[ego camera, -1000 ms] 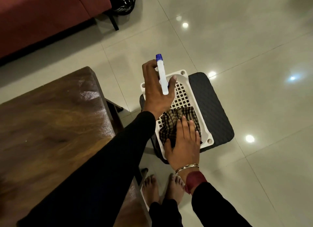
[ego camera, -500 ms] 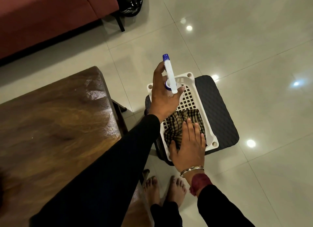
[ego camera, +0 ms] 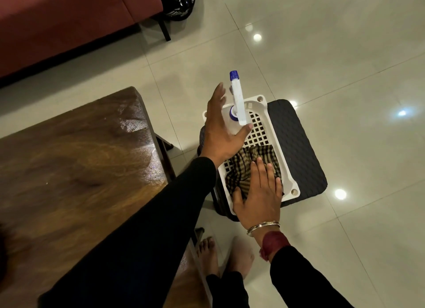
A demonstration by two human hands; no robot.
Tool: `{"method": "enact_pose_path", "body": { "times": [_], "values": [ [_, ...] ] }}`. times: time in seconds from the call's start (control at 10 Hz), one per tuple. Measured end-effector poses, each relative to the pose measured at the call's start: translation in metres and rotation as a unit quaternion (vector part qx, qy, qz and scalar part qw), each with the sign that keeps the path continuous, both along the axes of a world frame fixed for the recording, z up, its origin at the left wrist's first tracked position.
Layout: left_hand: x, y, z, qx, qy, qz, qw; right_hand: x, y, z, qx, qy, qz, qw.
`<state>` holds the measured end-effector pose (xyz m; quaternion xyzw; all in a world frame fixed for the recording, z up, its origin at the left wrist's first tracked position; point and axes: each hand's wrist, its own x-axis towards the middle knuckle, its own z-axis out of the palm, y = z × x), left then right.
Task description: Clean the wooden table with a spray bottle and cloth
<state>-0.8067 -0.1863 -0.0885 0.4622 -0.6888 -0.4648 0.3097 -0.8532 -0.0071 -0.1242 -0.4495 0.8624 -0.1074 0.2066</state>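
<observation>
The floor (ego camera: 322, 54) is pale glossy tile with several light reflections; one wooden surface (ego camera: 76, 160) occupies the left of the view. One left hand (ego camera: 222, 129) reaches forward on a straight, black-sleeved arm, fingers spread and released, with only the thumb tip touching the one spray bottle (ego camera: 236, 105). The bottle stands upright in the far end of one white perforated basket (ego camera: 287, 169); its nozzle is white with a blue tip. One right hand (ego camera: 258, 194) lies flat, palm down, fingers extended and together, pressing on the one checked cloth (ego camera: 250, 165) without gripping it. The cloth sits crumpled in the near end of the basket. Thin bangles (ego camera: 263, 227) circle the right wrist, just above a red cuff. The basket rests on one dark textured stool (ego camera: 296, 146), just beside the surface's right edge. Two bare feet (ego camera: 224, 257) stand on the floor below the hands. One red sofa (ego camera: 57, 20) and one black helmet (ego camera: 178, 2) lie at the far edge.
</observation>
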Motion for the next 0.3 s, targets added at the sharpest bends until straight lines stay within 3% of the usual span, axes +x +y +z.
{"method": "enact_pose_path", "body": {
  "times": [0.1,0.2,0.3],
  "values": [
    [0.025,0.013,0.0,0.028,-0.082,0.005,0.996,-0.002,-0.002,0.002,-0.027,-0.024,-0.01,0.999],
    [0.066,0.031,-0.005,-0.006,-0.155,0.009,0.988,-0.008,0.002,0.002,-0.122,-0.024,0.002,0.992],
    [0.107,0.043,-0.007,-0.109,-0.234,0.021,0.966,-0.007,-0.002,0.007,-0.237,0.015,0.056,0.97]
  ]
}}
